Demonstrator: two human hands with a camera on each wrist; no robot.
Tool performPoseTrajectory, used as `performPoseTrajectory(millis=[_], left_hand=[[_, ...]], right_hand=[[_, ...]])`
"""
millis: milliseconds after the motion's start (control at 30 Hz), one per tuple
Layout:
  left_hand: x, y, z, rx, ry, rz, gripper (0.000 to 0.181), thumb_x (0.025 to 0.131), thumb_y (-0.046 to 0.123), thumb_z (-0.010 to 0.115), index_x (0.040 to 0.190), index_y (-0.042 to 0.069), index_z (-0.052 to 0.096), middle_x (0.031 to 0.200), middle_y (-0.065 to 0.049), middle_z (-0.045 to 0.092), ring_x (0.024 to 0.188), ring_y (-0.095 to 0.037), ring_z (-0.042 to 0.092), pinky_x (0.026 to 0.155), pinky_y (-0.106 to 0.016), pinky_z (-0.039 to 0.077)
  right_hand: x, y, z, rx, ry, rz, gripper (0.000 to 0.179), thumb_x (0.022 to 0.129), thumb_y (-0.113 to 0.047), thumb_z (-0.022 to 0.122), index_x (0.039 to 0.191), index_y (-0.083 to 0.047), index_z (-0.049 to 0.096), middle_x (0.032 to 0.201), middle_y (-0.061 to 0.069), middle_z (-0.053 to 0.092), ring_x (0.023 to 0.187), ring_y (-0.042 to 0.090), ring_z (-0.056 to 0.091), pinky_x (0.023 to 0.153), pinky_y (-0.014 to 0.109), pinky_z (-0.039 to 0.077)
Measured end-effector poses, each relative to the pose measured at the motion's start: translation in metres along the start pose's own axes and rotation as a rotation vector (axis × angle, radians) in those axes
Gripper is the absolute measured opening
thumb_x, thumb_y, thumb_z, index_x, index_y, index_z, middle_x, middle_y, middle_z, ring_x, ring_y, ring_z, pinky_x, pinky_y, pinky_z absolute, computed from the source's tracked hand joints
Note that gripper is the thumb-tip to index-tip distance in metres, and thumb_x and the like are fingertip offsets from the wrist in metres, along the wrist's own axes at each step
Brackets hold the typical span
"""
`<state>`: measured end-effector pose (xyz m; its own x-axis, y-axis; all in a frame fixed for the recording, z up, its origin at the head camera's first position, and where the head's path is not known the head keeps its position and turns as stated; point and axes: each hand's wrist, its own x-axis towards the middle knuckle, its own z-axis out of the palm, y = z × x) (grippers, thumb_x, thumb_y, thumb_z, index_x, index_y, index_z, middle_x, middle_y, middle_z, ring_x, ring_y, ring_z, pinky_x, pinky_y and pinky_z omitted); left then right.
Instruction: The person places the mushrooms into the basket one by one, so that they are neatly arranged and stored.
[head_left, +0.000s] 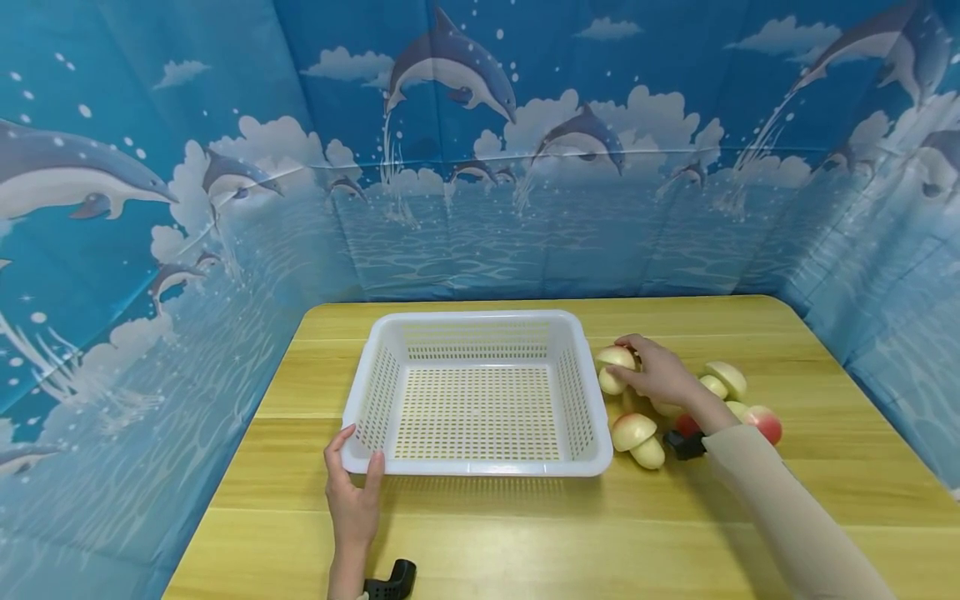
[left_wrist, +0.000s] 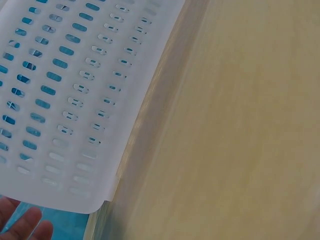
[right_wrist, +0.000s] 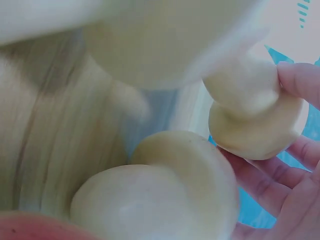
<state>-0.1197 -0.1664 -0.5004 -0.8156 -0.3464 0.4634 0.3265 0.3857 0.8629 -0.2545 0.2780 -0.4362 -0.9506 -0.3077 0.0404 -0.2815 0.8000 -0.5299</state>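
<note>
A white plastic basket (head_left: 480,468) with slotted walls and floor sits on the table, nothing inside it. My left hand (head_left: 352,504) holds its near left corner, thumb at the front rim and fingers at the side; some fingertips (left_wrist: 30,225) show below the corner in the left wrist view. To the right of the basket, my right hand (head_left: 658,371) pinches a toy mushroom (head_left: 617,358) with a cream stem and pink-tinged cap. The right wrist view shows thumb and fingers around that mushroom's cap (right_wrist: 260,132). Another mushroom (head_left: 636,437) lies nearer me, by the basket's right side.
Several more toy mushrooms, including a pale one (head_left: 723,381) and a red-tinged one (head_left: 765,423), lie under and beyond my right forearm. The wooden table (head_left: 480,542) meets a dolphin-print curtain (head_left: 480,233) at the back and sides. Black wrist mounts (head_left: 393,579) are on both arms.
</note>
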Motion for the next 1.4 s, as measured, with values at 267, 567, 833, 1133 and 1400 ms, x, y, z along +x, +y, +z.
performPoseTrajectory(millis=[267, 567, 833, 1133, 1400], left_hand=[[0.000, 0.027, -0.002, 0.008, -0.002, 0.008, 0.049, 0.088, 0.006, 0.058, 0.132, -0.005, 0.039, 0.124, -0.030, 0.051, 0.107, -0.042, 0.053, 0.084, -0.023, 0.039], [0.001, 0.027, -0.001, -0.009, -0.005, 0.001, 0.050, 0.088, 0.008, 0.059, 0.132, -0.004, 0.039, 0.124, -0.029, 0.052, 0.108, -0.041, 0.053, 0.085, -0.025, 0.039], [0.000, 0.034, -0.001, 0.000, 0.000, -0.003, 0.050, 0.087, 0.007, 0.058, 0.131, -0.006, 0.039, 0.124, -0.030, 0.051, 0.108, -0.043, 0.052, 0.085, -0.027, 0.038], [-0.001, 0.036, -0.002, 0.007, 0.008, -0.009, 0.050, 0.087, 0.006, 0.059, 0.131, -0.006, 0.040, 0.123, -0.030, 0.052, 0.108, -0.042, 0.053, 0.085, -0.031, 0.039], [-0.001, 0.027, -0.001, 0.001, 0.001, -0.017, 0.051, 0.087, 0.007, 0.059, 0.132, -0.004, 0.039, 0.125, -0.029, 0.051, 0.109, -0.042, 0.052, 0.085, -0.037, 0.040]], right_hand=[[0.000, -0.006, -0.005, -0.005, 0.028, -0.029, 0.060, 0.094, -0.038, 0.057, 0.133, 0.005, 0.043, 0.121, 0.026, 0.052, 0.099, 0.036, 0.053, 0.077, 0.050, 0.044], [0.000, -0.006, -0.006, 0.011, 0.040, -0.024, 0.061, 0.094, -0.038, 0.057, 0.134, 0.005, 0.041, 0.124, 0.026, 0.050, 0.103, 0.037, 0.052, 0.080, 0.051, 0.044], [0.001, -0.008, -0.007, 0.045, 0.088, -0.053, 0.057, 0.093, -0.033, 0.060, 0.132, 0.005, 0.043, 0.118, 0.023, 0.053, 0.094, 0.032, 0.052, 0.074, 0.045, 0.044], [0.002, -0.011, -0.012, 0.045, 0.097, -0.058, 0.059, 0.093, -0.034, 0.060, 0.133, 0.005, 0.042, 0.118, 0.023, 0.053, 0.096, 0.033, 0.051, 0.075, 0.046, 0.044], [0.001, -0.013, -0.017, 0.038, 0.095, -0.063, 0.058, 0.094, -0.033, 0.059, 0.134, 0.005, 0.042, 0.118, 0.023, 0.053, 0.095, 0.033, 0.052, 0.073, 0.045, 0.044]])
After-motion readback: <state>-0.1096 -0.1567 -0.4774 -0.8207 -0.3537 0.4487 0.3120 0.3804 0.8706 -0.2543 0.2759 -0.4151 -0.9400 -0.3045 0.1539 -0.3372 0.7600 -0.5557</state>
